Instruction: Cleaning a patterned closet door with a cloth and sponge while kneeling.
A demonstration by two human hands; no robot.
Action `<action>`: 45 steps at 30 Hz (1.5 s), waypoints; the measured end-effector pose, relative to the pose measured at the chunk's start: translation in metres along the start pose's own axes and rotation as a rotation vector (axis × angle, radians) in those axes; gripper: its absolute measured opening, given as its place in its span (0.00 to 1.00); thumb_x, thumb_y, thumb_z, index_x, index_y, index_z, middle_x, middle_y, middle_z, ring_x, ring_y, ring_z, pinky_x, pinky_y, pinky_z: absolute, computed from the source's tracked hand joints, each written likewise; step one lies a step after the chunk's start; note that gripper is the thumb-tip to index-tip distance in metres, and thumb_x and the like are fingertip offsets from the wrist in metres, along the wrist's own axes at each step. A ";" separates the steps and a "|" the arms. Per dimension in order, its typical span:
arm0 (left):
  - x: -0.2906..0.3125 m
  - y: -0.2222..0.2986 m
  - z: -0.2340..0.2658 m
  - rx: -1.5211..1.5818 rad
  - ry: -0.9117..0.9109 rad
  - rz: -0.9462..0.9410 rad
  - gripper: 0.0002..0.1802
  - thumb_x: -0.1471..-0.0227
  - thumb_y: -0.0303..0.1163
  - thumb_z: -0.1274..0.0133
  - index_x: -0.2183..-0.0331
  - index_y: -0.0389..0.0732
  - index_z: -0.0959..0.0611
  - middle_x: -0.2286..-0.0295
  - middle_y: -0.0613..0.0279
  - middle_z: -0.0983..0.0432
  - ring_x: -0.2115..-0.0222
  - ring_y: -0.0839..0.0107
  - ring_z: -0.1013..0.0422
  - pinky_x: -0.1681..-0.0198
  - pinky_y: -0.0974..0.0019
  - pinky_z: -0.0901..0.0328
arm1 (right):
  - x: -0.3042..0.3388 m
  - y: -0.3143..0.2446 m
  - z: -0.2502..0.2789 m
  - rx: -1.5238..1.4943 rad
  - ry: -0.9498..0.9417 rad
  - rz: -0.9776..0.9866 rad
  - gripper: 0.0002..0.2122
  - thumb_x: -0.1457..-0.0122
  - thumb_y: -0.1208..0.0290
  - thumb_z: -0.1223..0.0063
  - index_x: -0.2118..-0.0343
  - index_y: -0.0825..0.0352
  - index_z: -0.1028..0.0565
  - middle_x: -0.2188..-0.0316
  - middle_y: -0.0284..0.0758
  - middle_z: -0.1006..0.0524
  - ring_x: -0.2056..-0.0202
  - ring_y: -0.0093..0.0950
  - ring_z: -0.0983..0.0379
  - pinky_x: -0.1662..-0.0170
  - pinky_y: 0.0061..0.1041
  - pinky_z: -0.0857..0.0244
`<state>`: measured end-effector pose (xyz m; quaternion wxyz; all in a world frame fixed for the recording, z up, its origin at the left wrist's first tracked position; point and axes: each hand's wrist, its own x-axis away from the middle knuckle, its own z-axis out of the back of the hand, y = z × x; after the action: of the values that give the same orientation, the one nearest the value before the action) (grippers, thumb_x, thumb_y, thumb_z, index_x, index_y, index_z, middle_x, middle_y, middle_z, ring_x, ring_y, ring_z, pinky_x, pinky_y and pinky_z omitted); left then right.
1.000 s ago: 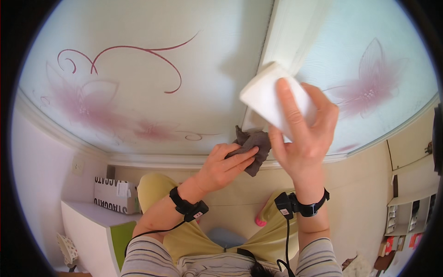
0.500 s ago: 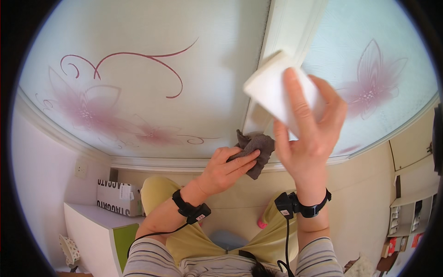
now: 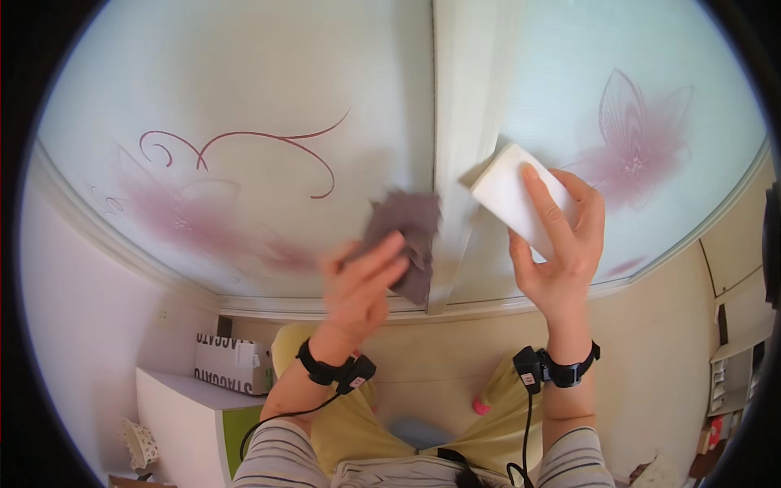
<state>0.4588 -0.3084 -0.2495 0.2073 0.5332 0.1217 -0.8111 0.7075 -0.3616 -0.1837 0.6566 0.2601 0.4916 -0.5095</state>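
A crumpled dark grey cloth (image 3: 413, 213) is in my left hand (image 3: 356, 286), which is blurred by motion, its fingers over the cloth. It lies over the lower right part of a frosted glass door panel (image 3: 236, 65), beside the white upright frame (image 3: 465, 81). My right hand (image 3: 569, 252) grips a white rectangular block that looks like a sponge (image 3: 511, 189), thumb on one side and fingers across its face. The block is in front of the upright frame and the edge of the right glass panel (image 3: 561, 73); whether it touches them I cannot tell.
Pink flower patterns decorate both panels. A low white cabinet (image 3: 183, 407) with a green side stands at the lower left, bearing a printed box (image 3: 232, 362). Shelves with small items (image 3: 736, 378) are at the far right. Cables run from both wrist straps.
My left hand has moved left and up with the cloth, which is now spread wider. The right hand with the white block has come a little lower and to the right. The view has shifted slightly.
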 end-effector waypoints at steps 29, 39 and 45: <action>0.069 -0.001 -0.066 0.012 -0.409 -0.083 0.25 0.54 0.26 0.48 0.50 0.43 0.19 0.45 0.77 0.29 0.54 0.63 0.36 0.53 0.59 0.38 | -0.144 0.004 0.027 0.287 0.090 0.577 0.33 0.58 0.77 0.41 0.44 0.45 0.26 0.54 0.39 0.29 0.62 0.37 0.33 0.61 0.32 0.36; 0.072 -0.001 -0.065 0.102 -0.377 -0.008 0.25 0.55 0.24 0.48 0.51 0.41 0.19 0.44 0.75 0.30 0.53 0.60 0.35 0.54 0.58 0.38 | -0.137 -0.004 0.019 0.295 -0.048 0.597 0.33 0.57 0.77 0.39 0.43 0.46 0.26 0.52 0.41 0.28 0.58 0.38 0.31 0.59 0.36 0.34; 0.068 0.001 -0.060 0.138 -0.347 0.017 0.22 0.54 0.23 0.47 0.54 0.39 0.18 0.46 0.73 0.28 0.54 0.60 0.35 0.54 0.58 0.38 | -0.160 -0.011 0.043 0.438 -0.095 0.628 0.30 0.56 0.75 0.39 0.45 0.47 0.24 0.52 0.41 0.28 0.59 0.38 0.31 0.56 0.36 0.35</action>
<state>0.4850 -0.2985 -0.3353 0.1949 0.3992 0.0238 -0.8956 0.7145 -0.3352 -0.0198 0.7314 0.5082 0.2367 -0.3882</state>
